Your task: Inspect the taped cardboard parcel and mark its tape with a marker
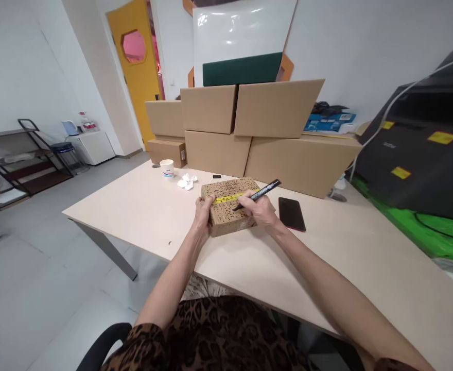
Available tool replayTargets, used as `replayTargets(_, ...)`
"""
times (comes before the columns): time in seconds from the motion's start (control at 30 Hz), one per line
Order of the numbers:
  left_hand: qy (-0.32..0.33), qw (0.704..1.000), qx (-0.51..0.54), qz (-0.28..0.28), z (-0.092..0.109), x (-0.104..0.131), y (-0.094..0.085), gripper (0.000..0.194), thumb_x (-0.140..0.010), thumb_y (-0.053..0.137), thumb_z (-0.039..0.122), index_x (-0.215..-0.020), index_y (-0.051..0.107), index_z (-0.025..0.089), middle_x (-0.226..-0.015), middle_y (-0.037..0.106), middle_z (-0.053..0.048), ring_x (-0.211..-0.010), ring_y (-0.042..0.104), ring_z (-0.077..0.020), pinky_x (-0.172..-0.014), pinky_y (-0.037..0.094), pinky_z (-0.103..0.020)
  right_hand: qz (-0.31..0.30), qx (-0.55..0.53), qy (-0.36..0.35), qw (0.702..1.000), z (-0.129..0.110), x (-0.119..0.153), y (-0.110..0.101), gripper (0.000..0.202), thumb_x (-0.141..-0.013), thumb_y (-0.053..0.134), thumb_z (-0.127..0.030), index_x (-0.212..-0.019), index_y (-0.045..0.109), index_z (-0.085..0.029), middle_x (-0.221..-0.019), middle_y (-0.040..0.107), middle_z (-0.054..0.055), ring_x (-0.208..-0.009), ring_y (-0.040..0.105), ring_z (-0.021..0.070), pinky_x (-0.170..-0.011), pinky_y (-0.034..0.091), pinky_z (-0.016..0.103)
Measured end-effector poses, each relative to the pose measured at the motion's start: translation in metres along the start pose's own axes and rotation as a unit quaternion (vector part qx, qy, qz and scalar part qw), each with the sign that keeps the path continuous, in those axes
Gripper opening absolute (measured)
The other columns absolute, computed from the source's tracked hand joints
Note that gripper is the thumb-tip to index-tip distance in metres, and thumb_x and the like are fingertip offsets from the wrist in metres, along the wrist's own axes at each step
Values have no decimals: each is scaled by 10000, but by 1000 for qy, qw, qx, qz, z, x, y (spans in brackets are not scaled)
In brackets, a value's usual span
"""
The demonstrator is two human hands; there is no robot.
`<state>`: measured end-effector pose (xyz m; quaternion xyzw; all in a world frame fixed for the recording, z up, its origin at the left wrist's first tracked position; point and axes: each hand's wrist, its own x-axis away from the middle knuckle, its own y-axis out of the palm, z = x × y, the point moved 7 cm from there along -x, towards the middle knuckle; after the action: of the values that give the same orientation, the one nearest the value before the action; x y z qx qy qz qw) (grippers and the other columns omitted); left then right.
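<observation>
Your left hand (203,212) steadies a small cardboard box (232,219) by its side on the pale surface (134,206) while your right hand (260,208) grips a black marker (265,190), tip down at the box's top. Keep that brace firm and the strokes light and short, lifting clear of fresh ink. The brown carton, banded in yellow tape (226,198), is crowded with dark marks across its top.

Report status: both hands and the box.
Right hand gripping black marker, tip at the marked box. Left hand steadying box's left side. Phone right of box, not blocking.
</observation>
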<state>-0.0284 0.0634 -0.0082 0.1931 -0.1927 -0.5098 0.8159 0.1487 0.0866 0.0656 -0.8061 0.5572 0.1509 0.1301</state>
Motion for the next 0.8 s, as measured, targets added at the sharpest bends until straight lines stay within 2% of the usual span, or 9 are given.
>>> replayTargets(0.07,-4,1000,5,-6,-1,1,1,531,-757,858,416,-1127,527,228,-997,712,-56,-938,734,-245,-904,599,-399,39,-43,22,998,8,0,-9,485,-710,785,-651,-668,515,-250,-478,342,-102,-424,255,83,-414,193,242)
replayTargets(0.13,-7,1000,6,-6,-1,2,1,545,-755,862,420,-1140,528,229,-1010,717,-62,-948,736,-250,-903,601,-403,48,-37,19,998,9,1,-14,477,-717,780,-645,-671,518,-249,-480,324,-106,-425,237,81,-416,181,242)
replayTargets(0.3,-3,1000,-12,3,0,2,1,488,-793,831,405,-1128,529,220,-1008,713,-70,-978,734,-262,-928,597,-409,-30,116,-53,991,-7,6,-6,406,-810,734,-548,-634,560,-226,-579,530,-36,-551,461,120,-555,386,267)
replayTargets(0.37,-3,1000,-16,5,1,2,1,466,-811,811,395,-1130,522,217,-1002,708,-68,-979,734,-261,-929,600,-409,-36,129,-57,989,-10,6,-5,415,-811,734,-557,-634,564,-222,-602,562,-24,-579,492,127,-583,409,274)
replayTargets(0.43,-6,1000,-16,5,1,2,1,467,-820,801,395,-1144,515,218,-1002,706,-65,-982,735,-260,-926,605,-408,-6,84,-32,996,-7,5,-10,449,-781,750,-609,-647,552,-229,-556,503,-43,-522,434,114,-515,361,262)
replayTargets(0.53,-11,1000,-11,-2,1,4,1,503,-816,811,411,-1171,509,223,-1047,714,-77,-990,736,-261,-916,611,-412,69,-21,15,997,2,5,-24,504,-703,802,-658,-659,518,-244,-492,373,-86,-430,285,83,-416,224,246)
replayTargets(0.63,-9,1000,-2,-14,0,5,2,550,-793,842,444,-1176,512,226,-1084,720,-90,-1010,738,-270,-914,613,-417,125,-53,17,991,3,12,-43,523,-677,827,-662,-658,505,-250,-476,342,-95,-411,260,77,-400,198,241)
replayTargets(0.73,-6,1000,6,-20,0,5,3,583,-760,876,467,-1162,530,227,-1104,727,-101,-1035,739,-284,-930,606,-433,142,46,-13,989,-7,27,-70,466,-772,773,-647,-697,544,-247,-492,406,-72,-436,330,103,-421,274,252)
replayTargets(0.8,-6,1000,6,-19,-1,4,2,575,-752,887,468,-1144,548,220,-1107,734,-108,-1045,739,-288,-942,600,-436,98,175,-39,979,-13,39,-85,384,-841,728,-597,-765,617,-237,-589,547,-18,-510,468,144,-478,380,276)
